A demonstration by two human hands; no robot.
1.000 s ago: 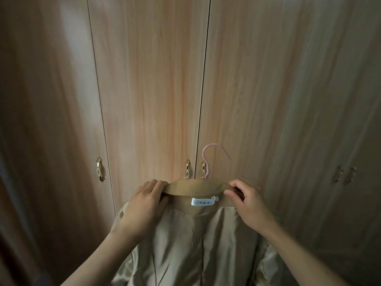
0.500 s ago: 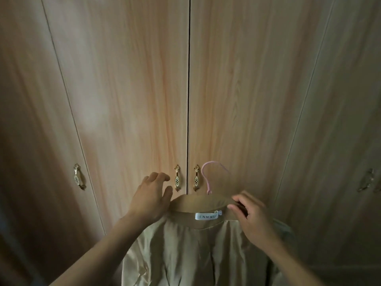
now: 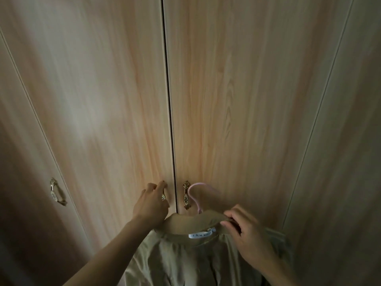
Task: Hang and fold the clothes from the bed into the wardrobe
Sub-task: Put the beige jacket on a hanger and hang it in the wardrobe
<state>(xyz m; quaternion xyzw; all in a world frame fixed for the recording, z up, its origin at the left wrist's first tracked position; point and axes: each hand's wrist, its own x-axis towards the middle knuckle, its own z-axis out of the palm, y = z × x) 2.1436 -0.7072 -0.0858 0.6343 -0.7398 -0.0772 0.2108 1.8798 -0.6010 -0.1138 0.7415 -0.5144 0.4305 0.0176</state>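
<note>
A beige coat (image 3: 185,259) with a shiny lining and a white neck label hangs on a pink hanger (image 3: 195,195), whose hook rises above the collar. My right hand (image 3: 247,234) pinches the collar at its right end and holds the coat up in front of the closed wooden wardrobe doors (image 3: 226,100). My left hand (image 3: 151,203) has its fingers curled round the brass handle (image 3: 163,196) of the door left of the middle gap. That handle is mostly hidden by my fingers.
A matching brass handle (image 3: 186,195) sits on the door right of the gap, just beside the hanger hook. Another handle (image 3: 56,191) is on the far-left door. All doors are shut and fill the view.
My left hand let go of the collar, moved up and right, and took hold of the door handle. My right hand now holds the coat alone. The view came closer to the doors.
</note>
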